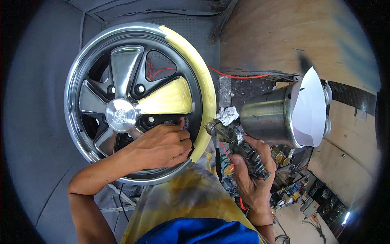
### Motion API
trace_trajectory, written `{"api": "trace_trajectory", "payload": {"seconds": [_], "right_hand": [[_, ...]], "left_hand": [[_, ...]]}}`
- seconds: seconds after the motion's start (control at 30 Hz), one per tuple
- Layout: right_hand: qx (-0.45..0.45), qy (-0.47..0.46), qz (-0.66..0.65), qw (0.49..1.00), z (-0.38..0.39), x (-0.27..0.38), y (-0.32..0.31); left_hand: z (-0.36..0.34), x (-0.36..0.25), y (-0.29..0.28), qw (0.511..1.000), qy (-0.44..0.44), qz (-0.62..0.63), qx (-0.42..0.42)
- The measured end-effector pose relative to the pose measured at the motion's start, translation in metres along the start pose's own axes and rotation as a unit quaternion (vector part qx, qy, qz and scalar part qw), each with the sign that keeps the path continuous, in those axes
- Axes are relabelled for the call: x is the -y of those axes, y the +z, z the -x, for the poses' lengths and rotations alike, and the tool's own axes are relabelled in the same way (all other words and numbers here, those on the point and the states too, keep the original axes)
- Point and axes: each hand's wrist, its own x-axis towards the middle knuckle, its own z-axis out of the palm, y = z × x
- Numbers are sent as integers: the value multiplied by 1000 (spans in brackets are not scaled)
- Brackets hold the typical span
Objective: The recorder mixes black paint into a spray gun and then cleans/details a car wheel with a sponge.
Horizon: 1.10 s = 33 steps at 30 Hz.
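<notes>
A polished alloy wheel (pixel 124 67) with black recesses faces me at the left. Yellow masking tape (pixel 168 97) covers one spoke, and more runs along the right side of the rim. My left hand (pixel 168 142) reaches across the lower right of the wheel, fingers curled by an opening near the taped rim. What they hold, if anything, is hidden. My right hand (pixel 256 175) is closed round a metal spray gun (pixel 239 142) at the wheel's right. A steel cup (pixel 266 114) sits on the gun, with a white paper sheet (pixel 309 110) across its top.
A red hose (pixel 243 76) runs behind the gun toward a wooden panel (pixel 292 36). Crumpled white paper (pixel 228 115) lies beyond the gun's nozzle. Cans, tools and other clutter (pixel 290 185) crowd the lower right. A grey wall (pixel 40 101) stands left of the wheel.
</notes>
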Motion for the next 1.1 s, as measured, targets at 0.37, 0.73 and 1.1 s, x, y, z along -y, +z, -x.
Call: {"api": "trace_trajectory", "payload": {"seconds": [0.37,0.73,1.1], "right_hand": [[-31,5,-47,998,-2,-5,4],[-9,3,-22,1000,-5,-3,0],[16,10,-16,1000,-2,0,-5]], "left_hand": [[2,-1,1,1000,7,-2,-13],[0,-2,1,1000,7,-15,-5],[-1,-2,0,1000,4,-7,-2]]}}
